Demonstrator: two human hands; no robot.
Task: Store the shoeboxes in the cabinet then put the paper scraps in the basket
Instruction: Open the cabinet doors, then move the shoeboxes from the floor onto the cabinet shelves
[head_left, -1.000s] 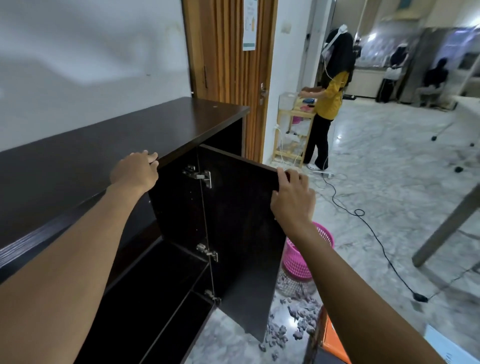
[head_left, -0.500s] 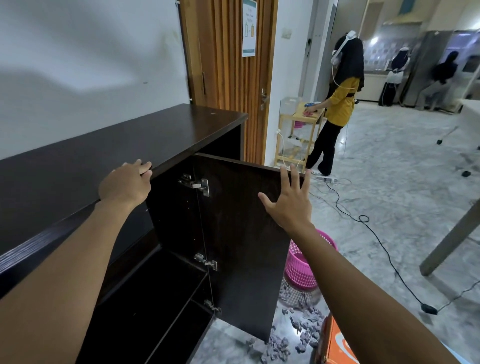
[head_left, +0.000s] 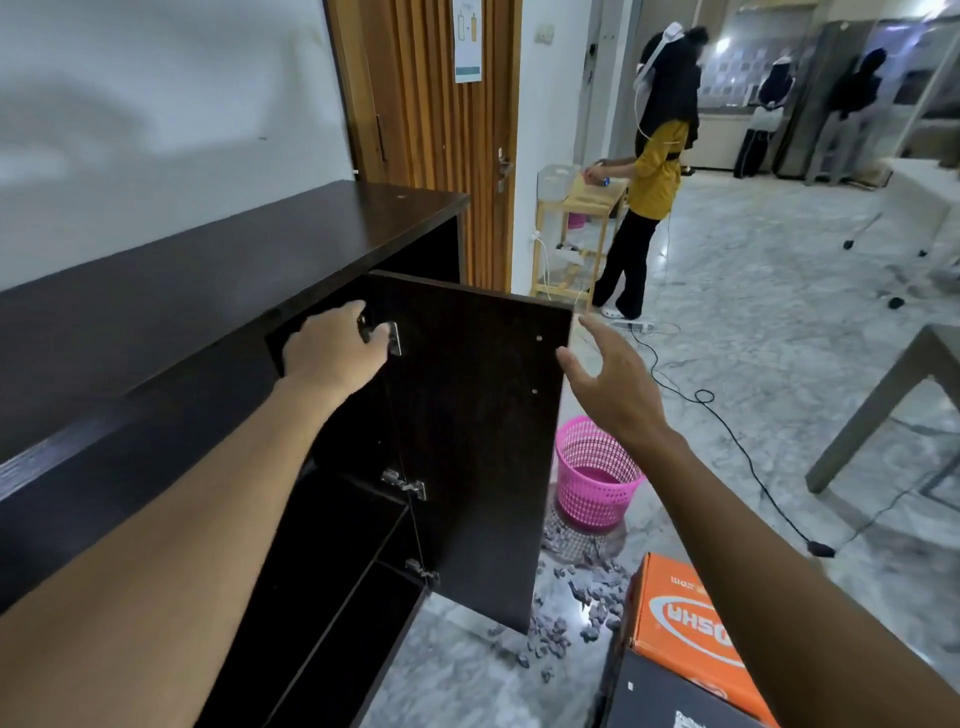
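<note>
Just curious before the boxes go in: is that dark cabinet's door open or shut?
Open. The cabinet door stands swung out into the room, with its hinges and inner shelves exposed.

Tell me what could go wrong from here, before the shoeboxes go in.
The left hand sits at the upper hinge of the door; if that swings, the hand might get pinched. The right hand is off the door, which could swing into the pink basket beyond it. Paper scraps litter the floor beside the orange shoebox: a possible slip.
</note>
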